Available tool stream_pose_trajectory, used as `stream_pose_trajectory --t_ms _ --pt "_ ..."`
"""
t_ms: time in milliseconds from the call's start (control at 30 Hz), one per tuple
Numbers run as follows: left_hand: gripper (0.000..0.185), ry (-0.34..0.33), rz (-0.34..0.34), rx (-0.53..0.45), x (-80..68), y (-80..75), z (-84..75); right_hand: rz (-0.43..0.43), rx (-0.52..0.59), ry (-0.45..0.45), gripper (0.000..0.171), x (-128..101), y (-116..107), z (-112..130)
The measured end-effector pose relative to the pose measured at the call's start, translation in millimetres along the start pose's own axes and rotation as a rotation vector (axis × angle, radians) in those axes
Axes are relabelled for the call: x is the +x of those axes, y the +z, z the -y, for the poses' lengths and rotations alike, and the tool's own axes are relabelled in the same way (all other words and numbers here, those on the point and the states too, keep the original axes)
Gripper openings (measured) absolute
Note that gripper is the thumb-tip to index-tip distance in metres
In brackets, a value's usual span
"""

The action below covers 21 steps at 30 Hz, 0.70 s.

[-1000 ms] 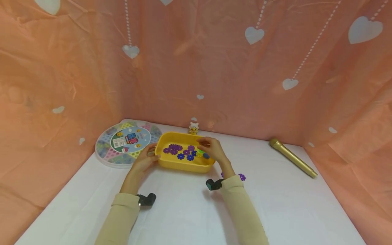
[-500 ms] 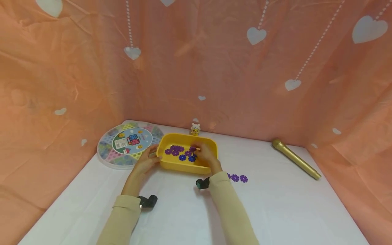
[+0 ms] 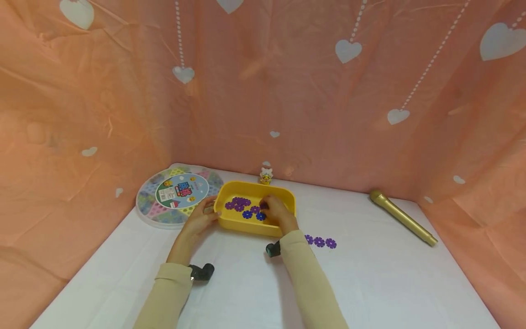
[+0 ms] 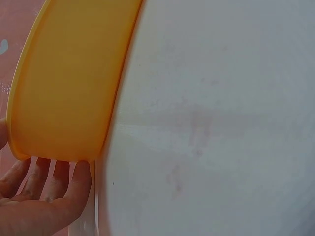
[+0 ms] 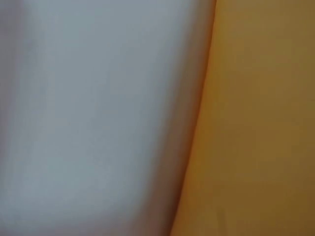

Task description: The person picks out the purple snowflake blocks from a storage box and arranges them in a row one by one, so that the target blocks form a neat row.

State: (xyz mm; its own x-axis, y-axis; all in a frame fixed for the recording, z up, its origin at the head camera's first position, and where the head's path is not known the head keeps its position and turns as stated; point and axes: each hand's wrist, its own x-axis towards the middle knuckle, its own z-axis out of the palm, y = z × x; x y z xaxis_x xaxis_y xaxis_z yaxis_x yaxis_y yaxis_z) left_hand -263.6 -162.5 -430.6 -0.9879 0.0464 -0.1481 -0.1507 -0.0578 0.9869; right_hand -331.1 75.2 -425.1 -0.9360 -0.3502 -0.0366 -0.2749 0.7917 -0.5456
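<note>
While the left hand (image 3: 200, 218) lies against the left end of the yellow tray (image 3: 245, 223), its fingers (image 4: 54, 173) straight and side by side under the tray's rim, the right hand (image 3: 274, 211) reaches down inside the tray among the purple and blue flower-shaped pieces (image 3: 243, 207); its fingers look bent over the pieces at the tray's right half, but whether they pinch one cannot be told, as the head view is too small and the right wrist view shows only a blurred yellow wall and white surface. Both arms wear beige sleeves, each with a small black camera at the wrist. Tray and hands sit on a white table (image 3: 370, 283). Just right of the right forearm, three purple flower pieces (image 3: 319, 241) lie in a row on the table. Touching the tray's left side is a round clear lidded box (image 3: 158, 209) with a blue label. Behind the tray stands a small yellow-and-white figurine (image 3: 265, 175). Well apart to the right lies a gold microphone (image 3: 402, 218), near the peach heart-printed curtain (image 3: 328, 100)
</note>
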Motion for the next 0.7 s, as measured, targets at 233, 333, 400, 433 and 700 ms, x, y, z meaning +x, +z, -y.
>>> stream_pose_trajectory --t_ms 233,333,400,433,700 --pt "0.06 0.018 -0.008 0.024 -0.7 0.2 1.1 -0.009 -0.015 -0.044 0.018 1.1 -0.8 -0.2" --pt "0.06 0.007 -0.015 0.012 -1.6 0.6 1.1 -0.003 0.011 -0.048 0.019 1.3 -0.1 -2.0" --pt "0.06 0.003 -0.018 0.007 -2.3 1.0 0.7 0.0 0.038 -0.031 0.017 1.0 0.2 -2.9" --pt "0.06 0.004 -0.018 0.008 -2.5 1.0 0.6 0.002 0.052 -0.024 0.016 0.8 0.3 -3.1" --pt "0.061 -0.002 -0.011 0.005 -1.7 0.2 -0.5 -0.005 0.216 -0.005 0.012 0.5 -2.0 -3.5"
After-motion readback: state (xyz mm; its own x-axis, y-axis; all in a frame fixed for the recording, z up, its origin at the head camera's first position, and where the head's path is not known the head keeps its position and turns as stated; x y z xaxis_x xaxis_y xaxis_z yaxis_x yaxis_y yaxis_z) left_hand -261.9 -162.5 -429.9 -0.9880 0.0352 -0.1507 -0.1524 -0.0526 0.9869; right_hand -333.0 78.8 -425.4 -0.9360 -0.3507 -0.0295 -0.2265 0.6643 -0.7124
